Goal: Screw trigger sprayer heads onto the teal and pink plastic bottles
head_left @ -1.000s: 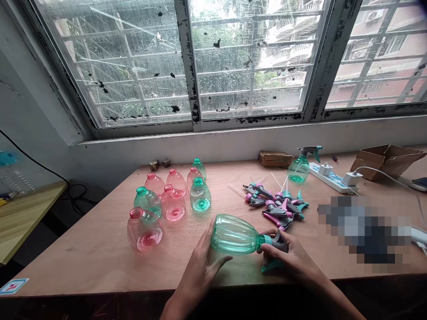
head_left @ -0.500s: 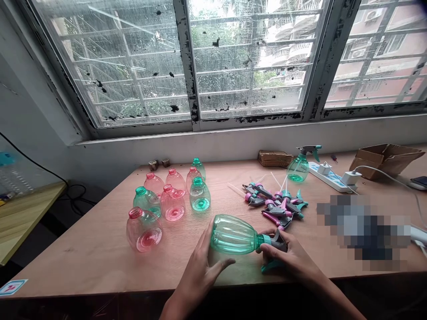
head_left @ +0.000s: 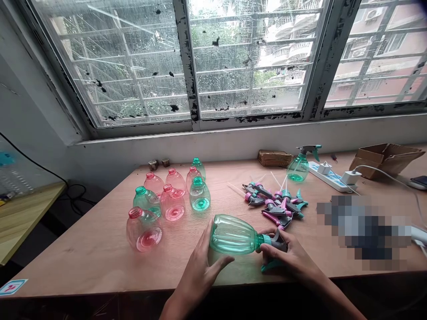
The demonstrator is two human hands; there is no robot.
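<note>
Green bottle (head_left: 233, 234) meets splayed left fingers (head_left: 202, 242), right fingers (head_left: 275, 253) clasping sprayer (head_left: 279, 241).

spray head (head_left: 279, 241) partly hidden, pixelated object (head_left: 365, 229)

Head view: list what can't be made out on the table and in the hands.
Spray head, head view: partly hidden by the right hand.
Pixelated thing, head view: blurred by square blocks.
Black device, head view: cut off by the right edge.
Box, head view: inside partly hidden by its near side.

Prob. sm. wkshop | wd bench (head_left: 83, 253) | btls (head_left: 172, 206) | pile of sprayer hds (head_left: 278, 208) | pwr strip (head_left: 333, 178)
</note>
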